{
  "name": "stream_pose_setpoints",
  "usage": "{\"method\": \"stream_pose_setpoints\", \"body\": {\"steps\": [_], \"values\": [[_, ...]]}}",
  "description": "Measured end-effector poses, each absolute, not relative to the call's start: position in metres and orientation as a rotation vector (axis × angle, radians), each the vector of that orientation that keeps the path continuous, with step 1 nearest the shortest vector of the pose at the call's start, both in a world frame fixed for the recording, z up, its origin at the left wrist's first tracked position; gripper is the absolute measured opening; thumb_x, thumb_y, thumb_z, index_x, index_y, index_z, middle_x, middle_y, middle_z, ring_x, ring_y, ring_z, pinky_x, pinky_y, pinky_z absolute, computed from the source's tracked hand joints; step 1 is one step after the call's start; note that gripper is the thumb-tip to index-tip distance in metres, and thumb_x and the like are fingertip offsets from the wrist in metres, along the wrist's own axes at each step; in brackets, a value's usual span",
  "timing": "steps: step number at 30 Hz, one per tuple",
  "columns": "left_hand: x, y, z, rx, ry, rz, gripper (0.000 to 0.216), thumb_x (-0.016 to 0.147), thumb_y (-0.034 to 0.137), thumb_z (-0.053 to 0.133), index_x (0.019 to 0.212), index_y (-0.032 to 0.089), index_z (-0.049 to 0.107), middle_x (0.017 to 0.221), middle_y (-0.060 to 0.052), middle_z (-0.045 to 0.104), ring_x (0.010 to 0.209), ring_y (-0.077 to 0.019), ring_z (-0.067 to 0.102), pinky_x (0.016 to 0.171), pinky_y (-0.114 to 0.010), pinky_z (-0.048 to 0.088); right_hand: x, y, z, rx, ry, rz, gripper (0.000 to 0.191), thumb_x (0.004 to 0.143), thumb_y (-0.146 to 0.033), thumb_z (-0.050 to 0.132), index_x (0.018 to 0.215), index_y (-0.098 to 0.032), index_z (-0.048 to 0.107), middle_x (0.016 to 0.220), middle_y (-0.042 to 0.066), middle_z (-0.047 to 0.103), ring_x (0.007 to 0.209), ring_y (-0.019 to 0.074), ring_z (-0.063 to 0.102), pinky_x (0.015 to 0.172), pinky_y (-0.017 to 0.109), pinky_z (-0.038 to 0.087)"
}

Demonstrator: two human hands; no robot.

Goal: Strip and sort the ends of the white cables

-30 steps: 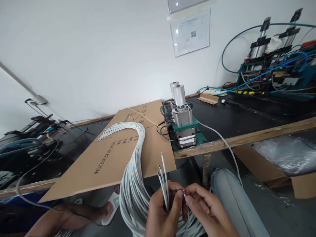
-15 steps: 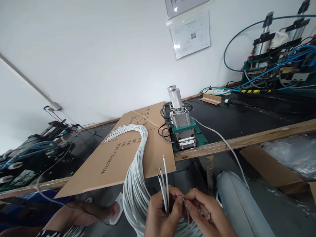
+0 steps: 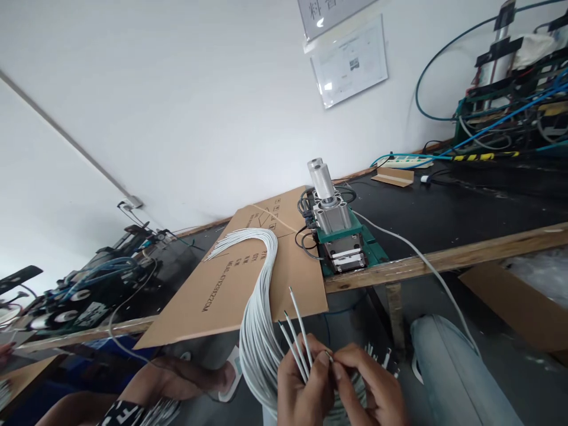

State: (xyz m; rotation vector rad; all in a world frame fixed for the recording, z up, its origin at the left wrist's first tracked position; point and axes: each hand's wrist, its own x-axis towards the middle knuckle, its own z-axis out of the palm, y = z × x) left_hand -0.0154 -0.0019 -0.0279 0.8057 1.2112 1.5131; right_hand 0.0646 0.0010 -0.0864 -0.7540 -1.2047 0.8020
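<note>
My left hand (image 3: 302,384) is closed round a few white cables (image 3: 296,322), whose cut ends point up past the fingers and show dark tips. Its thumb and forefinger pinch at a small cable end that meets my right hand. Fingertips pressed together, my right hand (image 3: 366,378) grips that same cable end, mostly hidden by the fingers. Just left of my hands, a thick bundle of white cables (image 3: 255,319) curves up from below the table edge onto a flat cardboard sheet (image 3: 186,307).
A small pneumatic press (image 3: 335,225) on a green base stands at the table's front edge. A grey cord (image 3: 412,239) hangs from it over the wooden edge. More machines (image 3: 492,94) are at the back right. Another person's leg (image 3: 177,378) is at lower left.
The view has turned slightly left, so the scene sits farther right. My hands stay together at the cable end, and the upright cables lean more to the left.
</note>
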Motion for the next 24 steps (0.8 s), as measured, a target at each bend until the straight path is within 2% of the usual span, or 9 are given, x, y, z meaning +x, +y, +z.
{"method": "stream_pose_setpoints", "body": {"steps": [3, 10, 12, 16, 21, 24], "values": [[-0.019, 0.003, -0.03, 0.641, 1.169, 1.535, 0.049, 0.055, 0.048, 0.096, 0.065, 0.016, 0.061, 0.047, 0.011, 0.038, 0.04, -0.0013, 0.027, 0.038, -0.011, 0.021, 0.061, 0.007, -0.077, -0.757, -1.225, 0.875, 0.023, 0.102, -0.031, 0.051, 0.085, -0.023, 0.064, 0.072, 0.0, 0.063, 0.064, 0.014, 0.059, 0.063, 0.019, 0.047], [-0.019, 0.009, -0.033, 0.548, 1.162, 1.63, 0.054, 0.049, 0.052, 0.097, 0.066, 0.019, 0.059, 0.04, 0.014, 0.036, 0.032, 0.0015, 0.018, 0.033, -0.011, 0.019, 0.062, 0.015, -0.061, -0.74, -1.147, 1.226, 0.033, 0.098, -0.047, 0.057, 0.078, -0.022, 0.065, 0.068, -0.001, 0.061, 0.064, 0.0149, 0.06, 0.059, 0.018, 0.048], [-0.018, 0.008, -0.037, 0.575, 1.175, 1.649, 0.051, 0.05, 0.051, 0.097, 0.065, 0.018, 0.061, 0.04, 0.013, 0.038, 0.032, 0.0014, 0.021, 0.035, -0.011, 0.021, 0.062, 0.013, -0.065, -0.729, -1.092, 1.296, 0.035, 0.097, -0.051, 0.058, 0.079, -0.022, 0.065, 0.069, 0.0, 0.06, 0.066, 0.0156, 0.061, 0.063, 0.019, 0.05], [-0.014, 0.006, -0.044, 0.652, 1.261, 1.757, 0.053, 0.049, 0.053, 0.097, 0.062, 0.015, 0.063, 0.049, 0.006, 0.053, 0.043, -0.0021, 0.041, 0.045, -0.012, 0.036, 0.062, 0.008, -0.072, -0.722, -1.022, 1.339, 0.037, 0.095, -0.053, 0.06, 0.076, -0.021, 0.064, 0.069, -0.001, 0.057, 0.066, 0.0152, 0.057, 0.063, 0.019, 0.051], [-0.01, 0.004, -0.044, 0.658, 1.314, 1.716, 0.051, 0.055, 0.057, 0.093, 0.065, 0.018, 0.06, 0.047, 0.009, 0.047, 0.037, -0.0024, 0.031, 0.036, -0.014, 0.025, 0.066, 0.004, -0.069, -0.744, -1.031, 1.326, 0.034, 0.095, -0.05, 0.061, 0.077, -0.021, 0.066, 0.069, 0.0, 0.058, 0.065, 0.0151, 0.057, 0.059, 0.018, 0.049], [-0.011, 0.003, -0.044, 0.697, 1.354, 1.712, 0.048, 0.06, 0.055, 0.09, 0.067, 0.018, 0.06, 0.047, 0.009, 0.045, 0.038, -0.0034, 0.033, 0.038, -0.015, 0.027, 0.068, 0.004, -0.068, -0.768, -1.056, 1.304, 0.034, 0.095, -0.049, 0.061, 0.077, -0.022, 0.067, 0.069, 0.0, 0.058, 0.066, 0.0151, 0.057, 0.06, 0.017, 0.049]]}}
